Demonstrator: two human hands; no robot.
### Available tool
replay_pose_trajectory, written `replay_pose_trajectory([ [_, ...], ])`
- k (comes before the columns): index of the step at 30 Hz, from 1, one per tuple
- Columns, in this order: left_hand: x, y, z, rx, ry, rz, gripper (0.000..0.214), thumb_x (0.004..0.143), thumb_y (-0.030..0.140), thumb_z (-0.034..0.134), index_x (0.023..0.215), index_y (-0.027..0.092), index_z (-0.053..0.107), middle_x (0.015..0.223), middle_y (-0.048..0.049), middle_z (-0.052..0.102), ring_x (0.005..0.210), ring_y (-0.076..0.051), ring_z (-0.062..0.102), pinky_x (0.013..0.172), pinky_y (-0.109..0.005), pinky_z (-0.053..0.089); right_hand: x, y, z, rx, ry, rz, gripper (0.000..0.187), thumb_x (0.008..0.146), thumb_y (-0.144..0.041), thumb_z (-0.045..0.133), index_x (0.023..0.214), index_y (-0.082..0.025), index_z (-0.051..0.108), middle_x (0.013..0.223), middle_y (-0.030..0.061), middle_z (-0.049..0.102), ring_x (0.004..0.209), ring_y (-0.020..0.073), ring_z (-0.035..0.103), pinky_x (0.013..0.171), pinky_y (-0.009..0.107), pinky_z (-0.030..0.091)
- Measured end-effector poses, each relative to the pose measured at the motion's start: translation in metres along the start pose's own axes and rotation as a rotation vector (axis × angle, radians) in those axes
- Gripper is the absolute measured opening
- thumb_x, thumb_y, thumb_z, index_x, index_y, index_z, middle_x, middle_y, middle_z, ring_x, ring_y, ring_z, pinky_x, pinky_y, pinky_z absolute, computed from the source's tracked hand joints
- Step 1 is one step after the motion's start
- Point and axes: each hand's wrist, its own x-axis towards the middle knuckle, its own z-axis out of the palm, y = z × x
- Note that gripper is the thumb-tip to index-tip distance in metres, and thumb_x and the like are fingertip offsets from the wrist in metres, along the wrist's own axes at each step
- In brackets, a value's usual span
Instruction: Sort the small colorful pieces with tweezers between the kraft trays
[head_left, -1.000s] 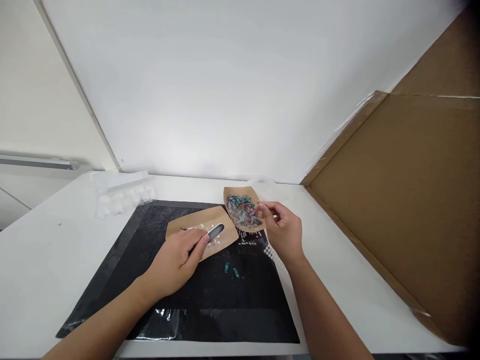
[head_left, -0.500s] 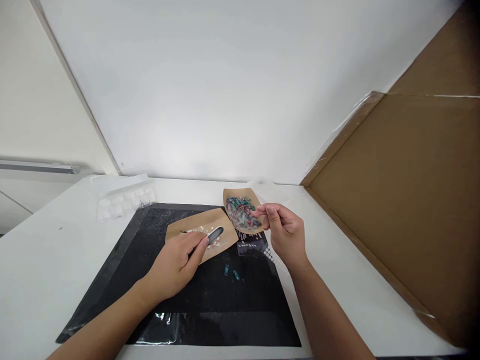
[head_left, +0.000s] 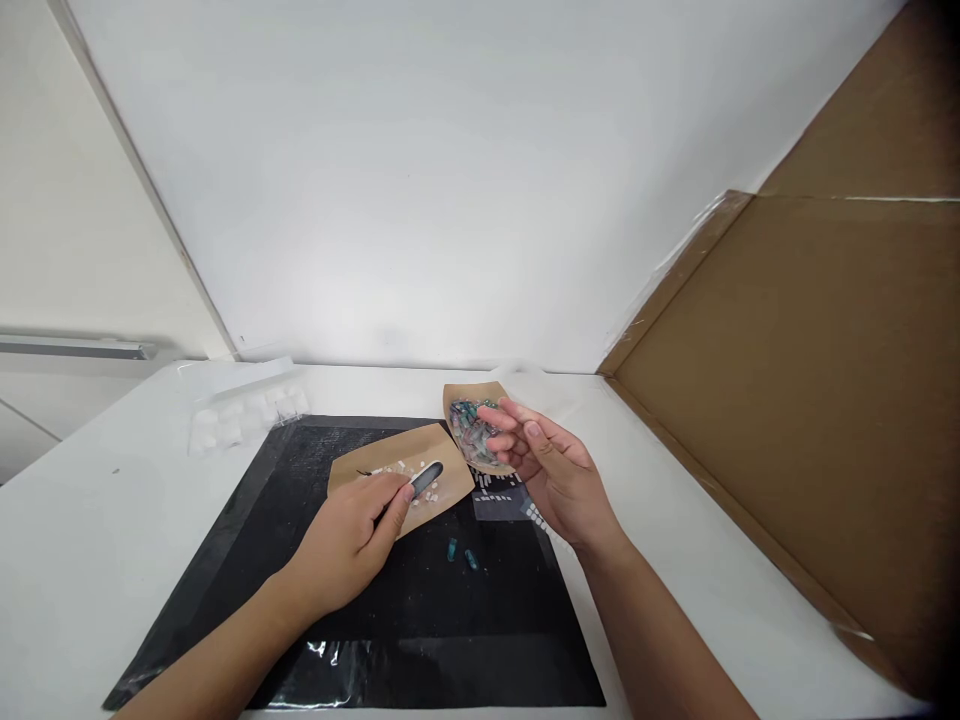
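My left hand [head_left: 349, 535] is closed around a nail file [head_left: 427, 479], dark grey with a pale edge, whose rounded end sticks out past the thumb. Beneath that hand lies a brown paper tray [head_left: 442, 503] scattered with small white pieces. My right hand [head_left: 559, 470] is raised, palm turned partly up, its thumb pressed towards the index finger and the other fingers stretched out. Whatever sits in that pinch is too small to make out. Behind these fingers stands a second paper tray [head_left: 480, 390] of teal, pink and clear false nails [head_left: 465, 415], partly hidden.
Two teal false nails [head_left: 461, 554] lie on the black mat [head_left: 360, 640]. Rows of white tabs [head_left: 495, 497] lie near the right hand. A clear plastic case [head_left: 247, 410] with white contents sits at the back left. Cardboard [head_left: 795, 420] borders the table on the right.
My right hand has turned its palm upward and moved slightly left, with its fingers spreading over the tray of false nails. The left hand keeps the nail file almost in place.
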Motion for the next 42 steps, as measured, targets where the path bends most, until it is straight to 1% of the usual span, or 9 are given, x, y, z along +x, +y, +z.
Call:
replay_pose_trajectory([
  [3, 0.0, 0.0, 0.0, 0.005, 0.008, 0.016, 0.037, 0.11, 0.034, 0.035, 0.079, 0.021, 0.05, 0.077, -0.0017, 0.06, 0.074, -0.019, 0.057, 0.069, -0.03, 0.039, 0.002, 0.002, -0.002, 0.103, 0.026, -0.01, 0.047, 0.104, -0.058, 0.048, 0.137, -0.029, 0.064, 0.132, 0.008, 0.073, 0.113, 0.0231, 0.072, 0.107, 0.048, 0.054],
  [8, 0.0, 0.0, 0.0, 0.01, 0.012, 0.023, 0.037, 0.111, 0.034, 0.035, 0.08, 0.021, 0.051, 0.076, -0.0014, 0.06, 0.074, -0.019, 0.057, 0.069, -0.03, 0.039, 0.007, 0.007, -0.004, 0.159, 0.144, -0.015, 0.05, 0.103, -0.064, 0.046, 0.123, -0.026, 0.072, 0.114, 0.0057, 0.079, 0.112, 0.0235, 0.073, 0.116, 0.049, 0.045],
  [11, 0.001, -0.001, 0.0, 0.007, 0.011, 0.015, 0.038, 0.111, 0.035, 0.035, 0.078, 0.021, 0.05, 0.077, -0.0011, 0.059, 0.074, -0.019, 0.057, 0.069, -0.03, 0.039, 0.009, 0.005, -0.005, 0.129, 0.213, -0.088, 0.052, 0.101, -0.068, 0.045, 0.091, -0.026, 0.073, 0.087, 0.0032, 0.079, 0.113, 0.0258, 0.072, 0.116, 0.05, 0.043],
  [15, 0.0, -0.001, 0.0, 0.004, 0.006, 0.006, 0.039, 0.111, 0.036, 0.035, 0.077, 0.021, 0.048, 0.077, -0.0011, 0.059, 0.074, -0.019, 0.057, 0.069, -0.03, 0.038, 0.01, 0.002, -0.009, -0.013, 0.334, -0.212, 0.058, 0.1, -0.068, 0.048, 0.06, -0.025, 0.052, 0.053, -0.0009, 0.06, 0.118, 0.0289, 0.07, 0.119, 0.052, 0.036],
  [19, -0.001, -0.002, 0.0, 0.004, 0.004, 0.008, 0.038, 0.111, 0.036, 0.035, 0.078, 0.021, 0.048, 0.078, -0.0013, 0.059, 0.075, -0.019, 0.057, 0.069, -0.03, 0.038, 0.011, 0.004, -0.016, -0.339, 0.352, -0.213, 0.047, 0.1, -0.061, 0.053, 0.072, -0.026, 0.068, 0.08, 0.0031, 0.078, 0.123, 0.0316, 0.067, 0.118, 0.057, 0.034],
  [25, -0.001, -0.003, 0.001, 0.016, -0.001, 0.003, 0.036, 0.111, 0.036, 0.036, 0.08, 0.021, 0.05, 0.076, -0.0005, 0.058, 0.073, -0.019, 0.056, 0.069, -0.03, 0.038, 0.012, 0.017, -0.023, -1.032, 0.209, -0.343, 0.026, 0.1, -0.048, 0.059, 0.091, -0.036, 0.079, 0.097, -0.0038, 0.081, 0.13, 0.0291, 0.062, 0.126, 0.061, 0.0],
  [35, -0.001, -0.002, 0.0, 0.032, 0.002, 0.026, 0.036, 0.11, 0.034, 0.036, 0.08, 0.021, 0.05, 0.078, -0.0011, 0.06, 0.075, -0.019, 0.058, 0.069, -0.03, 0.038, 0.014, 0.02, -0.037, -1.204, 0.031, -0.288, 0.021, 0.096, -0.047, 0.067, 0.083, -0.035, 0.078, 0.096, -0.0022, 0.078, 0.114, 0.0272, 0.066, 0.122, 0.059, 0.016],
  [39, -0.001, -0.003, 0.001, 0.035, 0.005, 0.038, 0.034, 0.111, 0.033, 0.036, 0.083, 0.021, 0.052, 0.08, -0.0014, 0.061, 0.077, -0.019, 0.058, 0.069, -0.03, 0.039, 0.015, 0.018, -0.043, -1.246, -0.075, -0.243, 0.021, 0.1, -0.042, 0.063, 0.091, -0.033, 0.079, 0.101, 0.0017, 0.076, 0.103, 0.0251, 0.066, 0.105, 0.047, 0.04],
  [42, -0.001, -0.003, 0.001, 0.038, -0.002, 0.043, 0.034, 0.111, 0.033, 0.036, 0.083, 0.022, 0.053, 0.08, -0.0013, 0.061, 0.076, -0.019, 0.058, 0.07, -0.03, 0.039, 0.016, 0.02, -0.045, -1.292, -0.128, -0.229, 0.021, 0.099, -0.041, 0.063, 0.094, -0.032, 0.081, 0.101, 0.004, 0.074, 0.098, 0.0244, 0.065, 0.092, 0.04, 0.045],
])
